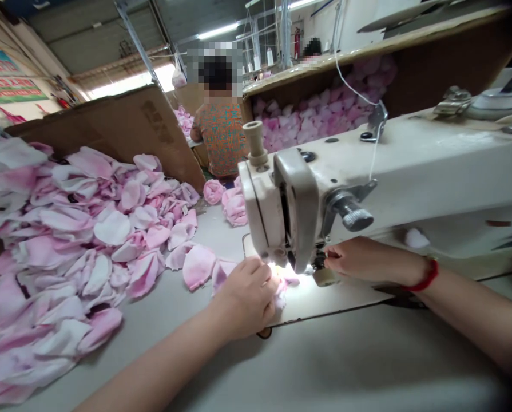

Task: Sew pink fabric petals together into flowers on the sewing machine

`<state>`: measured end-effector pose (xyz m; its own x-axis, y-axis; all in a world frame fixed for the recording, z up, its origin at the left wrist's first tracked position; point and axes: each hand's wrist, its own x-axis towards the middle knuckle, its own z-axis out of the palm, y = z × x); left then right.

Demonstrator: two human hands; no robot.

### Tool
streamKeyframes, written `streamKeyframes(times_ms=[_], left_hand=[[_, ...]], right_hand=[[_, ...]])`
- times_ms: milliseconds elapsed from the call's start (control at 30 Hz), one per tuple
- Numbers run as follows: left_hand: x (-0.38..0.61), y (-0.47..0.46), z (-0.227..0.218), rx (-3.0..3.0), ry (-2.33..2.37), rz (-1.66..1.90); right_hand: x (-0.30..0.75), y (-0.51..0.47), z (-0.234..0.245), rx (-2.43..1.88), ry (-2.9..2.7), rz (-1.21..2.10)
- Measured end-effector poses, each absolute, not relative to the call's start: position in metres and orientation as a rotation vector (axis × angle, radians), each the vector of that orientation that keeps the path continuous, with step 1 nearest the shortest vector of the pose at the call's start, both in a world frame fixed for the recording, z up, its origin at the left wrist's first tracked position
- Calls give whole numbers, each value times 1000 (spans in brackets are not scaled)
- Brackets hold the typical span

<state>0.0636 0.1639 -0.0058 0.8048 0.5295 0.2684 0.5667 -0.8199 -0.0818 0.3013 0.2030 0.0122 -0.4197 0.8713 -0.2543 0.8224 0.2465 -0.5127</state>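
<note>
A white sewing machine (pixel 444 149) stands in front of me, its lamp lighting the needle area. My left hand (pixel 247 297) is closed on a pink-and-white fabric piece (pixel 280 294), just left of the needle. More pink petal-shaped fabric pieces (pixel 198 266) trail leftward from that hand. My right hand (pixel 362 260), with a red cord at the wrist, reaches to the right side of the machine's head. Its fingers are bent together by the dark metal parts near the presser; what they grip there is hidden. The needle tip cannot be made out.
A large heap of pink-and-white fabric pieces (pixel 79 229) covers the table's left side, against a cardboard panel (pixel 122 129). Rolled pink pieces (pixel 234 205) lie behind the machine. Beyond are a cardboard box (pixel 444 80) of pink pieces and a seated person in a patterned shirt (pixel 223 137).
</note>
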Motion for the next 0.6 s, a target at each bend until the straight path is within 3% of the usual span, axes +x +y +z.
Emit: streamKeyframes(times_ms=[167,433,600], left_hand=[[68,159,-13,-2827,-841,-492],[71,164,-14,-2660,-1175,-767],[71,165,-22,-2581,-1144,-747]], right_hand=[[309,203,10,-1731,-2298,1054],[296,197,4,-1572,-2302,1140],[289,198,-1,-1455,-2475,941]])
